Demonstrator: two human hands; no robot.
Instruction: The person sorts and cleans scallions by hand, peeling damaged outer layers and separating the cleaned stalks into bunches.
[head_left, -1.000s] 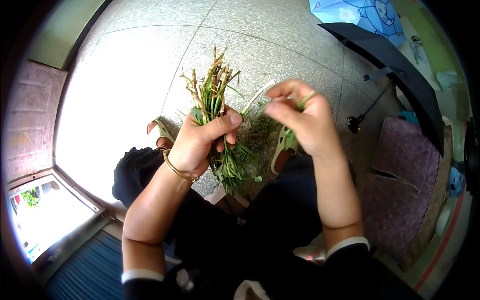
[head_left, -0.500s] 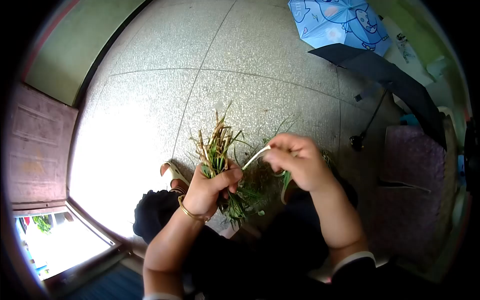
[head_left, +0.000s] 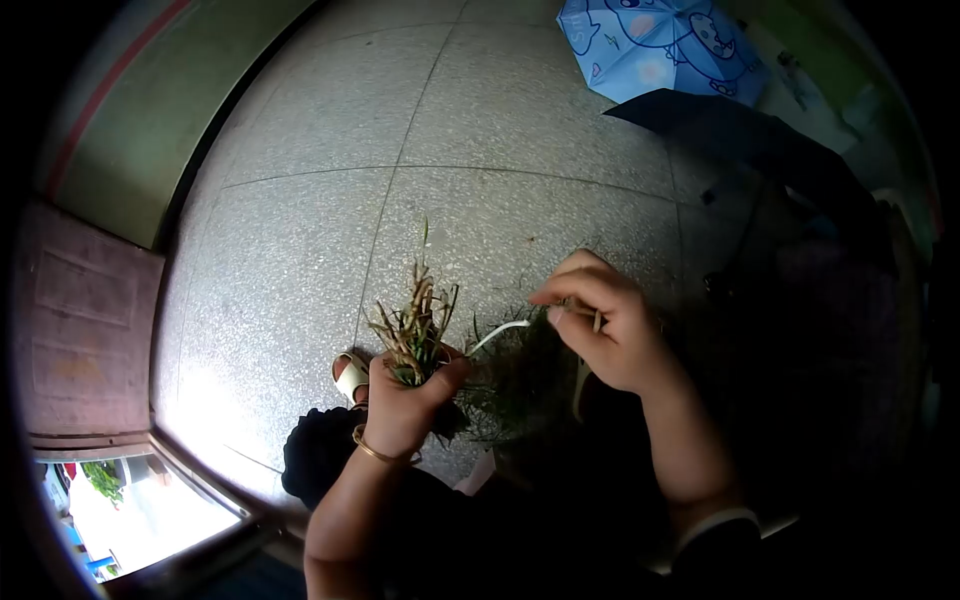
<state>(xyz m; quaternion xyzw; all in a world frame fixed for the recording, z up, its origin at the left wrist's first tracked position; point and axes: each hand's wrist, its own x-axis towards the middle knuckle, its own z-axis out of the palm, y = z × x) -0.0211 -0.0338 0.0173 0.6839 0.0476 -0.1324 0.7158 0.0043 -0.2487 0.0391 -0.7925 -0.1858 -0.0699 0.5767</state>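
Observation:
My left hand (head_left: 410, 400) is closed around a bundle of plant stems (head_left: 415, 325). Their brown cut-looking ends point up and away from me, and dark green leaves hang below the fist. Out of the right side of this grip comes a thin white strip (head_left: 500, 332), its free end curving toward my other hand. My right hand (head_left: 605, 325) is pinched just beyond that end, apart from it as far as I can see. A short brownish stem (head_left: 598, 321) shows between its curled fingers. Loose greens (head_left: 525, 375) lie in shadow below and between the hands.
A blue cartoon umbrella (head_left: 660, 50) and a black umbrella (head_left: 740, 130) stand open on the speckled floor (head_left: 300, 220) at upper right. On the left are a wooden door (head_left: 95, 320) and a bright doorway. A pale sandal (head_left: 350, 375) is near my left hand.
My right hand has let go of the white strip's end and moved slightly up and right. The left hand with the bundle shifted a little left. The picture has darkened.

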